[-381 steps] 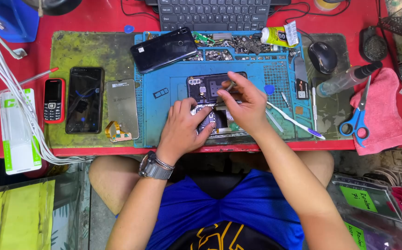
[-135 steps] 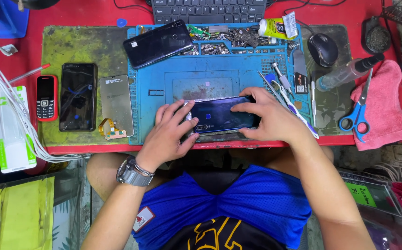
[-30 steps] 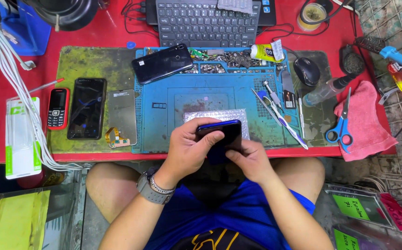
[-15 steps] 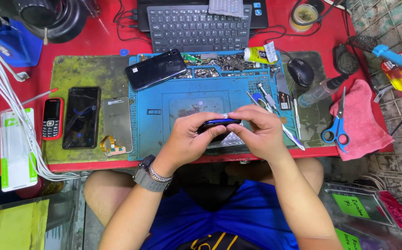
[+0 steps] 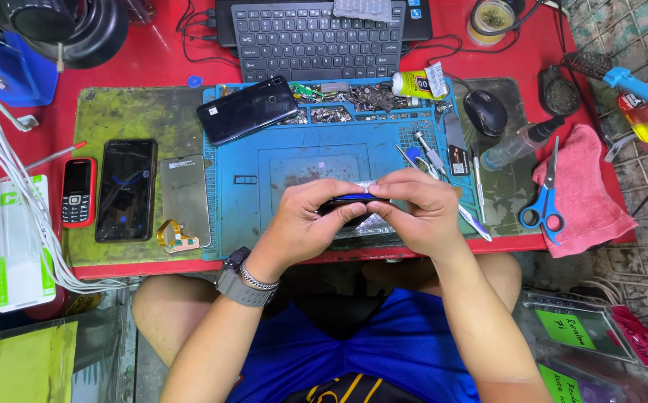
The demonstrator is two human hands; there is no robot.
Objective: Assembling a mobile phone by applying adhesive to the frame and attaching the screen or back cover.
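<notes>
At the far left edge of the red table (image 5: pixel 152 63), a bundle of white cables (image 5: pixel 3 157) runs down past a white and green flat package (image 5: pixel 18 242). Beside it lie a small red keypad phone (image 5: pixel 78 192), then a black phone (image 5: pixel 125 189) face up, then a grey display panel (image 5: pixel 184 200) with an orange ribbon cable at its lower end; these last two rest on a worn green mat (image 5: pixel 122 119). To the right lies a blue work mat (image 5: pixel 301 160), with a dark phone (image 5: pixel 247 110) set at an angle across its upper left corner and a heap of small parts (image 5: pixel 346 98) along its top edge. A black keyboard (image 5: pixel 313 33) sits above the blue mat. Over the near edge of the blue mat, the left hand (image 5: pixel 301 224), with a grey watch (image 5: pixel 236 280) on its wrist, pinches the left end of a dark phone with a blue edge (image 5: pixel 350 200), thumb below and fingers curled over the top. The right hand (image 5: pixel 421 213) pinches the right end of the same phone, fingers closed over it; the phone is held edge-on, lifted clear of the mat. Further right lie a yellow glue tube (image 5: pixel 413 83), hand tools (image 5: pixel 432 157), a black mouse (image 5: pixel 485 112), a clear bottle (image 5: pixel 518 143), blue-handled scissors (image 5: pixel 544 201) and a pink cloth (image 5: pixel 581 194).
</notes>
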